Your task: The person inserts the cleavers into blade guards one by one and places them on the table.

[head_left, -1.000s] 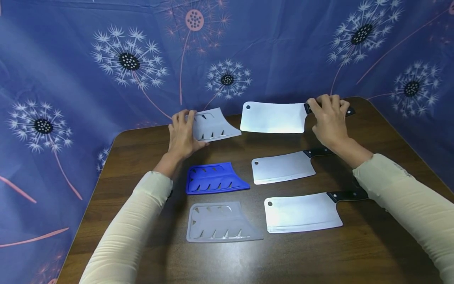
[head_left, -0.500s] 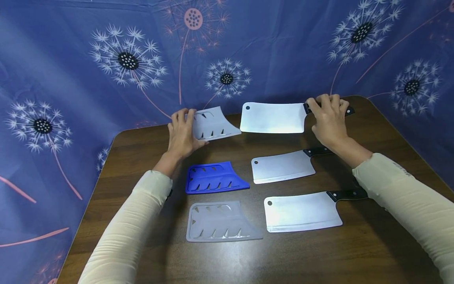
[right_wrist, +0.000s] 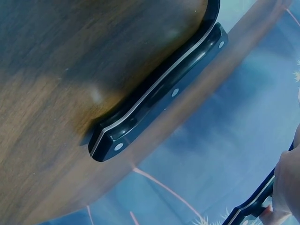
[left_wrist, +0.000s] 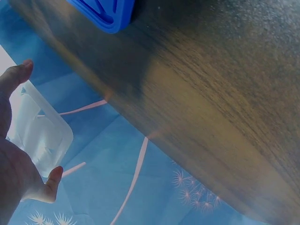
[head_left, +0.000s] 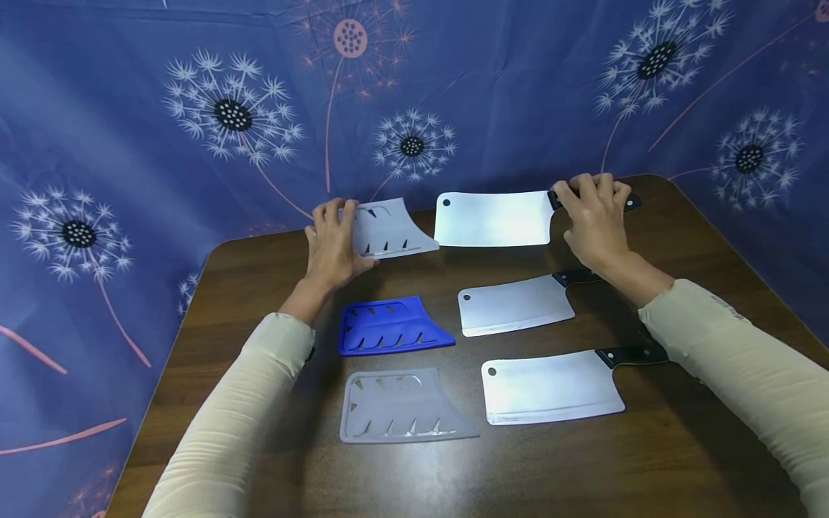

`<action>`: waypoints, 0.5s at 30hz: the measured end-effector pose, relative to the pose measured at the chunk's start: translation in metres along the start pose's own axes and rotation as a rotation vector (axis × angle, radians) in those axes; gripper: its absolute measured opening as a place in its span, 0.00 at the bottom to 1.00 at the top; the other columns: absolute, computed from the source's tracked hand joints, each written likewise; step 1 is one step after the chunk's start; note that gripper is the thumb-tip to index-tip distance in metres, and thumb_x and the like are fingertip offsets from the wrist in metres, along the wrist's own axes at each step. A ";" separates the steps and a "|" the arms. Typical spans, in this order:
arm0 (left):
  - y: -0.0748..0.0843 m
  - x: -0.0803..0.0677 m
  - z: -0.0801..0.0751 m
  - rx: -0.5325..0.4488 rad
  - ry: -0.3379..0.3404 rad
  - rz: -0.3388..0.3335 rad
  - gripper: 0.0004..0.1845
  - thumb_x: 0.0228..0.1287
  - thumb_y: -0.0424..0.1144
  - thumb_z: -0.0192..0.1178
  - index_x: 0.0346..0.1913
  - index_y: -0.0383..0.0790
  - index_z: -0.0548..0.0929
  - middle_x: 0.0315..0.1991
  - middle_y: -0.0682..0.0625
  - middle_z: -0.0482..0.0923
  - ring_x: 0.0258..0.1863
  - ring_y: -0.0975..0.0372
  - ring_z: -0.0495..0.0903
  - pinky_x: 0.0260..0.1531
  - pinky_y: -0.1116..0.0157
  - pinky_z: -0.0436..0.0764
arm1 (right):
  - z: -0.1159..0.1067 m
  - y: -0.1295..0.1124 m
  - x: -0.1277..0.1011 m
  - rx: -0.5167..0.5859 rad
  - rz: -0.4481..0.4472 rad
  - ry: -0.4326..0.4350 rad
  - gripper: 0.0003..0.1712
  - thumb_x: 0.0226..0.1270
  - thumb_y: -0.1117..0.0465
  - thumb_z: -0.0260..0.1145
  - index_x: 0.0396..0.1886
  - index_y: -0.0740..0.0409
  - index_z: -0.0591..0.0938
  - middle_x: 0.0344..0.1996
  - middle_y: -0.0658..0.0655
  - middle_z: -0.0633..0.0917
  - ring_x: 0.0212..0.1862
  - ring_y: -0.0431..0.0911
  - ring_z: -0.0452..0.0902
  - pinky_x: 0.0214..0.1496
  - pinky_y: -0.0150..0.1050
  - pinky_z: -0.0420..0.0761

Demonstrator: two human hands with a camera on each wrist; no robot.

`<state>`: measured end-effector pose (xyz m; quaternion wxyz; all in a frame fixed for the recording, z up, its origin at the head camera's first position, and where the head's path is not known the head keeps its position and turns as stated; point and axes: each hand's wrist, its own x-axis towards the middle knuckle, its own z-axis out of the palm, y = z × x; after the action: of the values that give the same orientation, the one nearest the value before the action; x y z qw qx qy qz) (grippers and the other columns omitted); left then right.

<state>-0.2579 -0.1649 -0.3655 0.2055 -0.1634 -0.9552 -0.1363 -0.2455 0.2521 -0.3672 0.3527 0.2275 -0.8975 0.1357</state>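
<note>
At the back left of the table, my left hand (head_left: 333, 244) grips a whitish translucent blade guard (head_left: 388, 229) by its squared end, thumb on the near edge. The left wrist view also shows the guard (left_wrist: 49, 129) between thumb and fingers. My right hand (head_left: 596, 223) holds a cleaver (head_left: 492, 219) by its black handle, fingers curled over it. Its broad steel blade points left, the blade's lower front corner right at the guard's pointed tip. In the right wrist view the held handle (right_wrist: 258, 199) shows at the lower right, partly hidden by the hand.
A blue blade guard (head_left: 391, 327) and a clear one (head_left: 404, 410) lie in front of my left hand. Two more cleavers, a middle one (head_left: 514, 306) and a near one (head_left: 550, 392), lie to their right. A blue dandelion-print cloth (head_left: 518, 93) hangs behind the wooden table (head_left: 414, 475).
My right hand has shifted the cleaver slightly left and down, closer against the guard's tip. My left hand and the guard stay nearly in place. The things lying on the table are unchanged.
</note>
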 end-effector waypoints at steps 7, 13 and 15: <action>0.002 -0.002 0.001 -0.003 0.003 -0.010 0.55 0.26 0.50 0.83 0.63 0.40 0.65 0.61 0.39 0.61 0.62 0.44 0.57 0.45 0.39 0.65 | 0.001 -0.003 0.001 0.002 0.005 -0.014 0.35 0.36 0.89 0.63 0.48 0.65 0.74 0.45 0.71 0.71 0.48 0.69 0.62 0.51 0.67 0.55; 0.007 -0.002 0.002 -0.010 -0.001 -0.003 0.56 0.27 0.50 0.82 0.63 0.40 0.64 0.61 0.39 0.61 0.62 0.43 0.57 0.46 0.39 0.65 | 0.004 -0.008 0.002 0.022 -0.004 -0.009 0.35 0.35 0.89 0.62 0.48 0.65 0.74 0.45 0.70 0.72 0.47 0.67 0.63 0.50 0.66 0.56; 0.009 -0.001 0.002 -0.005 0.002 0.011 0.55 0.27 0.50 0.82 0.63 0.40 0.64 0.61 0.39 0.61 0.62 0.43 0.57 0.46 0.38 0.64 | 0.005 -0.010 0.003 0.022 -0.008 -0.012 0.35 0.35 0.89 0.62 0.48 0.64 0.74 0.45 0.70 0.72 0.47 0.67 0.62 0.50 0.65 0.55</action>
<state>-0.2541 -0.1563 -0.3656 0.2069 -0.1690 -0.9537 -0.1378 -0.2454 0.2408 -0.3682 0.3452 0.2356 -0.8972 0.1427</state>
